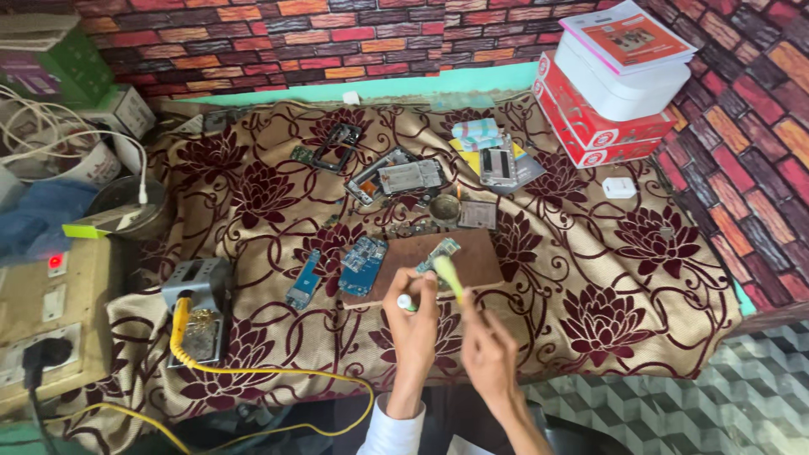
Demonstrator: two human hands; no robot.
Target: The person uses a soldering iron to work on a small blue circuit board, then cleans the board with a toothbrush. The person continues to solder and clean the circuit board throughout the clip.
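Hands over a circuit board on a wooden block

Left hand (pixel 415 324) fingers clamp a small tube; right hand (pixel 487 354) fingers grip a brush (pixel 447 276) at 12 o'clock. The board (pixel 438 253) looks loose, so brushing could push it off the block (pixel 447 265).

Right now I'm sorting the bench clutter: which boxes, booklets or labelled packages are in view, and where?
Red boxes: stacked, far right corner.
White box: rounded, on the red ones.
Booklet: white and orange, topmost.
Green carton: far left, against the brick wall.
Small white box: beside the green carton.
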